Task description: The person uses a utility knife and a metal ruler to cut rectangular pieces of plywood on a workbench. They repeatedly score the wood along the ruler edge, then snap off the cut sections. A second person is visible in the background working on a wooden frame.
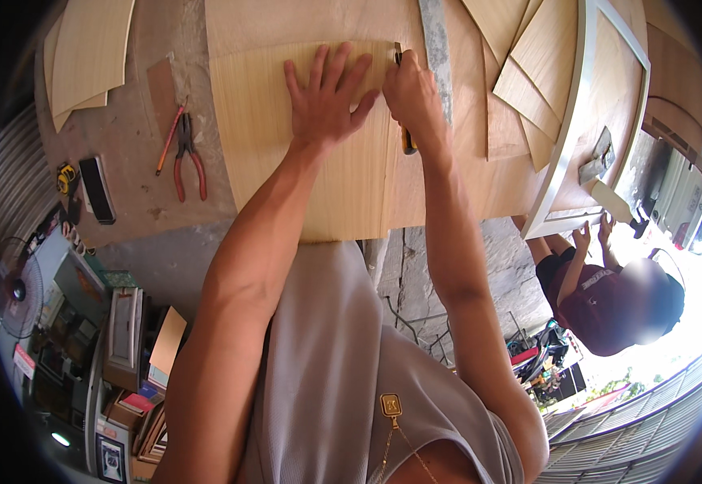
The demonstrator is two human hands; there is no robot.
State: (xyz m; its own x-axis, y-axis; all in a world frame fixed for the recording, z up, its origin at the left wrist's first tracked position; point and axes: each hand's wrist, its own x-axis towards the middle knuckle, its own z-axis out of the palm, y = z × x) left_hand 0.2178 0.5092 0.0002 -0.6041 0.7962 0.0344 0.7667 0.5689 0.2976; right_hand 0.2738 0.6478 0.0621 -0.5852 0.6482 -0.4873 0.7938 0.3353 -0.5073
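Note:
A light wood-veneer sheet (343, 177) lies on the workbench in front of me. My left hand (327, 101) rests flat on its far part with the fingers spread. My right hand (414, 97) is closed round a utility knife (408, 143), whose yellow and black handle end sticks out below the fist. The knife's metal tip shows above the fist, at the sheet's far right corner. Beside the sheet's right edge runs a grey, worn strip (435, 48).
Left on the bench are pliers (183, 153), a red pencil (170, 141), a phone (97, 189) and a tape measure (67, 178). Veneer pieces (93, 52) lie far left, more sheets (528, 73) at right. A co-worker (609, 298) sits beyond a white-framed panel (565, 145).

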